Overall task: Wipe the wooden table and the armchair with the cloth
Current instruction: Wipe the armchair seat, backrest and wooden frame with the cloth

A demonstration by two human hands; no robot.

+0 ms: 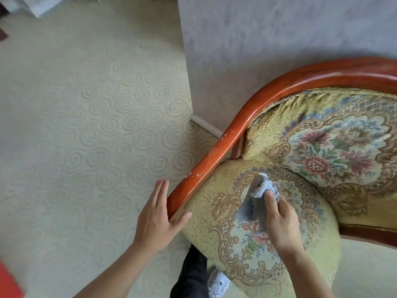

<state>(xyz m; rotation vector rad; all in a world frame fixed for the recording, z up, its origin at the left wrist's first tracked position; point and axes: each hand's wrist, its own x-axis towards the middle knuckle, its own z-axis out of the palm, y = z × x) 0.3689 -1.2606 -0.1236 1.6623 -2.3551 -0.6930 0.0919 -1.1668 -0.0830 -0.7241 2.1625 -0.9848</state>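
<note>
The armchair (217,151) fills the right half of the view, with a glossy red-brown wooden arm rail and yellow floral upholstery on seat and back. My right hand (281,222) is shut on a bunched light-blue cloth (263,190), pressing it against the seat cushion (214,194) near its front middle. My left hand (156,216) rests flat with fingers apart against the front end of the wooden arm rail, thumb hooked over the rail's inner side. The rail shows pale specks and scuffs along its top. No wooden table is in view.
Cream carpet with a swirl pattern (90,130) covers the floor at left. A pale grey wall corner with white skirting (206,123) stands behind the chair. My dark trouser leg and white shoe (217,282) are below the seat. A red object (8,282) sits at the bottom left.
</note>
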